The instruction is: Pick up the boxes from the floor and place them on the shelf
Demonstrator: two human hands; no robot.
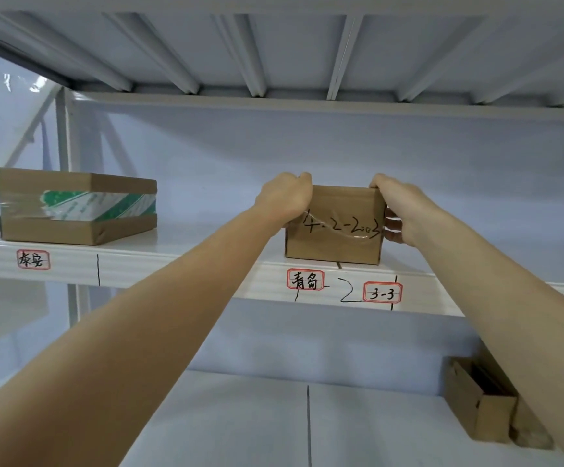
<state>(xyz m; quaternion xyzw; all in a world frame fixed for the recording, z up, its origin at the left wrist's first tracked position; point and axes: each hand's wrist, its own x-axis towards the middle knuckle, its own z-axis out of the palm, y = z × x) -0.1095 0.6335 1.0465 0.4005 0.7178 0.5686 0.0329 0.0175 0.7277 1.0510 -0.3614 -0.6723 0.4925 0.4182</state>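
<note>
A small brown cardboard box [336, 239] with black handwriting and clear tape stands on the white metal shelf [179, 261], just above two red-bordered labels. My left hand [285, 197] grips the box's upper left corner. My right hand [400, 210] holds its right side, fingers curled around the edge. Both arms reach up and forward to the shelf.
A flat cardboard box [75, 205] with green and white tape lies at the shelf's left end. On the lower shelf at the right stands a narrow brown box [479, 402]. Another shelf board [274, 45] hangs close overhead.
</note>
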